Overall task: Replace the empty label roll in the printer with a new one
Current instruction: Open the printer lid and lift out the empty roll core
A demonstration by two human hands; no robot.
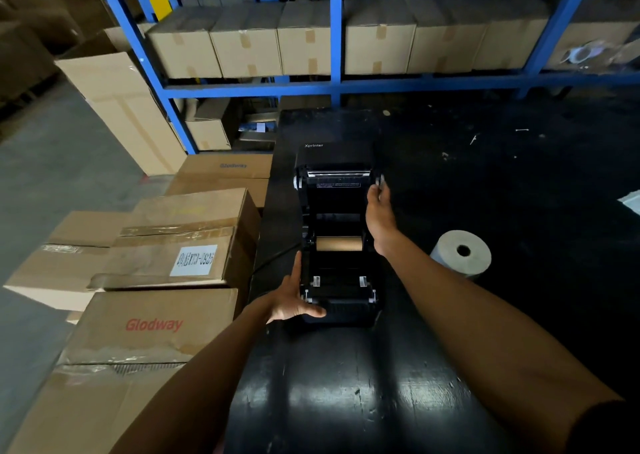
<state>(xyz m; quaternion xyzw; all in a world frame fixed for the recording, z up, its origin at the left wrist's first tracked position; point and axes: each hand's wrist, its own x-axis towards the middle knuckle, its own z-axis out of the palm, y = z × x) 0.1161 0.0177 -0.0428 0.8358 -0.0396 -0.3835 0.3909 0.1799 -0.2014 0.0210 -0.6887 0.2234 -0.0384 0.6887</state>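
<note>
A black label printer [337, 291] stands on the black table [346, 384] with its lid [336, 159] swung open and back. Inside its bay lies a bare brown cardboard core [339, 243], the empty roll. My left hand [294, 298] presses flat against the printer's front left side, fingers spread along the case. My right hand [379, 211] reaches along the right side, its fingertips on the upper right corner of the open lid. A full roll of white labels [462, 254] lies on its end on the table, to the right of the printer and apart from both hands.
Cardboard boxes [156, 322] are stacked close against the table's left edge. A blue shelf rack [334, 83] full of boxes stands behind the table. A black cable [273, 259] runs off the printer's left side. A white sheet [630, 201] shows at the far right edge.
</note>
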